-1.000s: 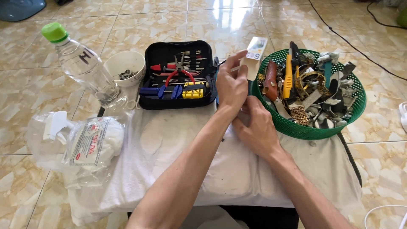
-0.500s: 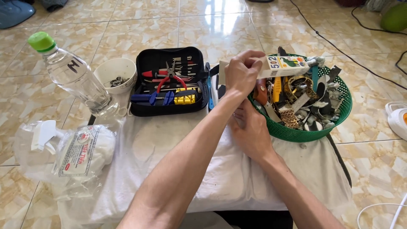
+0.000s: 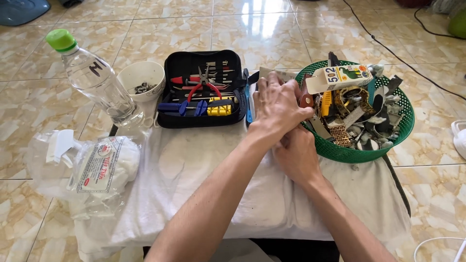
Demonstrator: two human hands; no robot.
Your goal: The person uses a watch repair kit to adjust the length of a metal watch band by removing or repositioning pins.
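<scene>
Left hand (image 3: 277, 104): laid palm-down, fingers together and lightly curled, over the right hand, beside the near-left rim of the green basket. Whether anything is pinched beneath it cannot be told; a small flat grey piece (image 3: 272, 73) is seen just beyond its fingertips.

Right hand (image 3: 295, 153): closed in a loose fist under the left hand, knuckles touching the basket wall; what is held, if anything, is hidden.

Green basket (image 3: 403, 131): round, plastic, open-weave, set at the far right corner of the cloth-covered table. It is filled with watch bands, metal bracelets and strap pieces in black, brown, yellow and silver.

Small carton (image 3: 340, 77): white and yellow, oblong, laid tilted across the top of the basket contents, just right of the left hand's fingers.

White cloth (image 3: 194, 194): rumpled, spread over the whole low table; both forearms are crossed over its middle.

Tool case (image 3: 204, 90): black, zipped open, placed at the far edge just left of the hands. Red-handled pliers, blue and yellow tools and fine screwdrivers are held inside.

White cup (image 3: 141, 80): placed at the far edge, left of the case, with small dark metal bits in it.

Clear bottle (image 3: 94, 77): plastic, green-capped, tilted, at the far left corner, touching the cup.

Clear bag (image 3: 92, 167): at the left edge, with white wadding and a printed label enclosed.
</scene>
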